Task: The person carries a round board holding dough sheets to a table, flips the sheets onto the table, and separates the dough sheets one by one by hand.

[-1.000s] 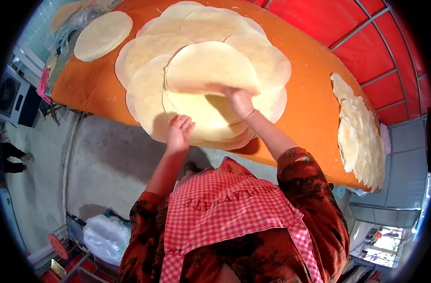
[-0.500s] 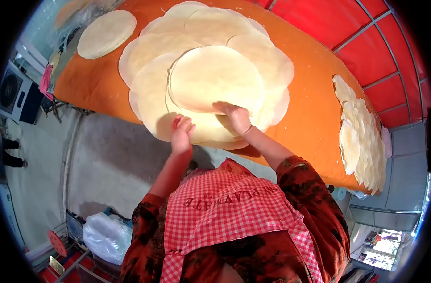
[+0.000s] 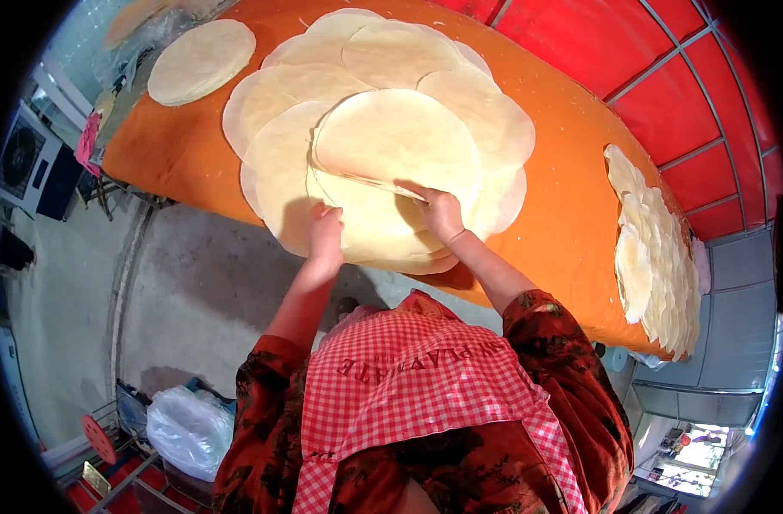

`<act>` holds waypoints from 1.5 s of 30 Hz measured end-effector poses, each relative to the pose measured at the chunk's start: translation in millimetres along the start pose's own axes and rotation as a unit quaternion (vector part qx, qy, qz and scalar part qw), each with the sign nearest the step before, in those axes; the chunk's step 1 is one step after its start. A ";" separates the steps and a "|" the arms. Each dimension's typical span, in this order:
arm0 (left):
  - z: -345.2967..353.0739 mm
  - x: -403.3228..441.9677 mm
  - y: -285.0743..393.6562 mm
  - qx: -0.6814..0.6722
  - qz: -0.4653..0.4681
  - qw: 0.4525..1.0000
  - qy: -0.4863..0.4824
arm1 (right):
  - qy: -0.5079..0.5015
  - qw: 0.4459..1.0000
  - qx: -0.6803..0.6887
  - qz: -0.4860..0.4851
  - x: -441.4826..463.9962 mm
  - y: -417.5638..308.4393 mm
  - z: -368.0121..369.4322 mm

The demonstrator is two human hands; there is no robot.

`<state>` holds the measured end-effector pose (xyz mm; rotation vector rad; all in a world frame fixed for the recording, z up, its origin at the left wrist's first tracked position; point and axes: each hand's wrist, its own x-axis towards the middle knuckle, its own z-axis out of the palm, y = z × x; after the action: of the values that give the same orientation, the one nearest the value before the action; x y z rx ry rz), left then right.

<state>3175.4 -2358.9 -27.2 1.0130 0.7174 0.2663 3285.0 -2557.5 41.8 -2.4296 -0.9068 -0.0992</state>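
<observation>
Atop overlapping sheets [image 3: 280, 167], the top round sheet [image 3: 396, 128] is being pinched in the right hand [image 3: 443, 216], its near edge being raised higher than before; the left hand [image 3: 326, 238] is being curled tighter; whether anything is being gripped there cannot be told.

Pale sheets [image 3: 400, 137]: are shining, catching shadows
Floor [image 3: 182, 265]: is lying dim
Opening [image 3: 704, 452]: is glaring white
Frame edges: are bending, blackening
</observation>
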 end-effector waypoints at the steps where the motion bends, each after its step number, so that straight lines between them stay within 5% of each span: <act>1: 0.0 0.9 1.8 0.014 -0.006 1.000 -0.019 | -0.002 1.000 0.003 0.005 0.4 -1.4 -1.6; 4: 7.5 -4.9 13.4 -0.058 -0.027 0.998 0.007 | -0.006 1.000 0.007 0.010 1.9 0.2 -1.5; 7: 8.6 -1.1 25.0 -0.182 -0.156 0.971 -0.024 | -0.016 0.999 0.019 0.025 3.5 -0.5 -3.2; 10: 14.3 12.1 16.9 -0.129 -0.181 0.974 -0.047 | -0.015 0.999 0.023 0.031 4.9 -3.1 -8.7; 19: 27.8 -3.0 14.1 -0.335 -0.067 0.897 -0.280 | -0.001 0.999 0.049 0.019 1.5 -0.1 2.4; 40: 24.7 0.1 0.5 -0.328 -0.046 0.911 -0.246 | -0.036 0.997 0.053 0.050 4.5 -4.4 -1.8; 45: 22.9 4.5 -2.4 -0.292 -0.037 0.937 -0.189 | 0.029 0.999 0.024 -0.028 -3.2 1.8 11.6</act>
<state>3193.5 -2373.4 -23.7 0.4446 0.2905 0.1924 3282.3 -2554.5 30.3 -2.3454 -0.9405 -0.1670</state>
